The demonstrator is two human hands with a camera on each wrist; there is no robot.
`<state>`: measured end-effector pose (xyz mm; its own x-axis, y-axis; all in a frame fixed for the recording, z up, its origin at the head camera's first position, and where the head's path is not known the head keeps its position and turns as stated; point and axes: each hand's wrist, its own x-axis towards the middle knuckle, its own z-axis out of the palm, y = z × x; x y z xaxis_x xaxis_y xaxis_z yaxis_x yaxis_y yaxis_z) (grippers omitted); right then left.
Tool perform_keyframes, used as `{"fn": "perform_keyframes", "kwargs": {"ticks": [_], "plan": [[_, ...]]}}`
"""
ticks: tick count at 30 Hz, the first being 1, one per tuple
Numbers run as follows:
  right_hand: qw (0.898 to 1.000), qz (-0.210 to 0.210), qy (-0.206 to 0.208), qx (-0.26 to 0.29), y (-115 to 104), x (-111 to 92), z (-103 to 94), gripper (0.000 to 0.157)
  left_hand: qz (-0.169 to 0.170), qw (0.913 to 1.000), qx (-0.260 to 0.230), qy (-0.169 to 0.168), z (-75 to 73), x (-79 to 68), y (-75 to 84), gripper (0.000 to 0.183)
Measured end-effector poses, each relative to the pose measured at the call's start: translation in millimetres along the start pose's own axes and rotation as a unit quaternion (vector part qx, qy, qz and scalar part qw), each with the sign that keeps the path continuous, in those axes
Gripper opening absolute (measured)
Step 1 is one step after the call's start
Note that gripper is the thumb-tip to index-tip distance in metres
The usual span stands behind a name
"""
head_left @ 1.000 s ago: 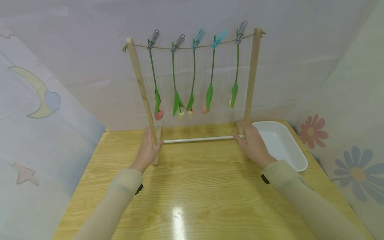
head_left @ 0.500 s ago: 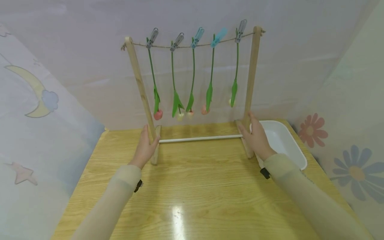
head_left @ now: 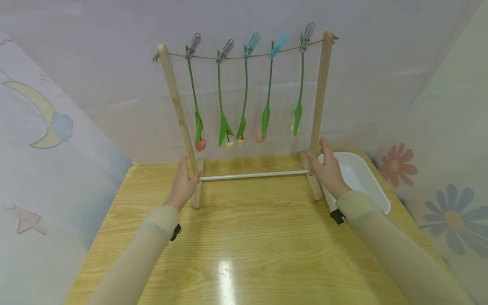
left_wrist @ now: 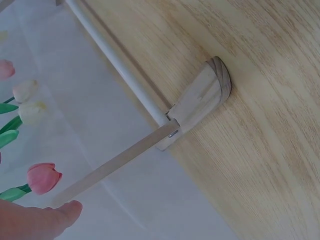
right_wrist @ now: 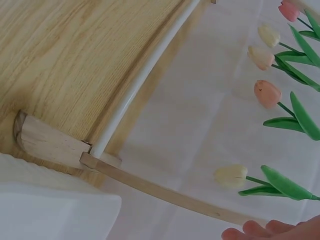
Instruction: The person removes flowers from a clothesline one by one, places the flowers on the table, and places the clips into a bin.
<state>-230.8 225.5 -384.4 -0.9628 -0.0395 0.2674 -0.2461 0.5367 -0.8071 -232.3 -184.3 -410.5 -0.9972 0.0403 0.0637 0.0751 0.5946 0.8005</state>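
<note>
Stand: I have a pale wooden drying stand (head_left: 321, 93) upright at the far middle of the wood-grain surface (head_left: 244, 245); two flat posts, each on a rounded wooden foot.
Crossbar: slim white rod (head_left: 253, 175) runs low between the posts, left to right.
Line: thin brown twine (head_left: 209, 57) tied between the post tops, sagging slightly.
Clips: five on the twine, left to right: first grey clip (head_left: 193, 46), second grey clip (head_left: 225, 51), first blue clip (head_left: 251, 45), second blue clip (head_left: 279, 45), third grey clip (head_left: 307, 37).
Tulips: five green-stemmed flowers hang bloom-down, one per clip; left to right a pink-red tulip (head_left: 201, 145), cream tulip (head_left: 228, 145), pale peach tulip (head_left: 242, 141), salmon tulip (head_left: 260, 137) and another cream tulip (head_left: 293, 129).
Left hand grip: left hand (head_left: 182, 184) at the left post's lower end, thumb and fingers apart; contact I cannot tell.
Right hand grip: right hand (head_left: 330, 173) beside the right post's lower end, thumb and fingers apart; contact unclear to me here too.
Tray: white rounded rectangular tray (head_left: 356, 171) right of the stand, partly behind the right hand.
Backdrop: pale sheet (head_left: 126, 84) on the far side.
</note>
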Motion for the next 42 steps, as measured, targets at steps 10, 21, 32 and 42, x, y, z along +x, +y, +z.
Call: {"fn": "perform_keyframes", "kwargs": {"ticks": [10,21,32,42], "plan": [[0.999,0.029,-0.012,0.034,2,7,-2.9,0.077,-0.007,0.9998,-0.019,0.004,-2.3,7.9,-1.8,0.075],[0.996,0.057,-0.001,0.066,3,20,-3.6,0.075,0.005,0.9993,-0.029,0.023,-6.7,15.7,-2.9,0.073],[0.994,0.067,-0.010,0.090,7,31,-3.1,0.075,0.011,0.9986,-0.043,0.030,-9.1,22.4,-0.7,0.072],[0.993,0.066,-0.007,0.095,6,37,-3.5,0.074,0.014,0.9983,-0.043,0.038,-11.4,30.1,2.0,0.070]]}}
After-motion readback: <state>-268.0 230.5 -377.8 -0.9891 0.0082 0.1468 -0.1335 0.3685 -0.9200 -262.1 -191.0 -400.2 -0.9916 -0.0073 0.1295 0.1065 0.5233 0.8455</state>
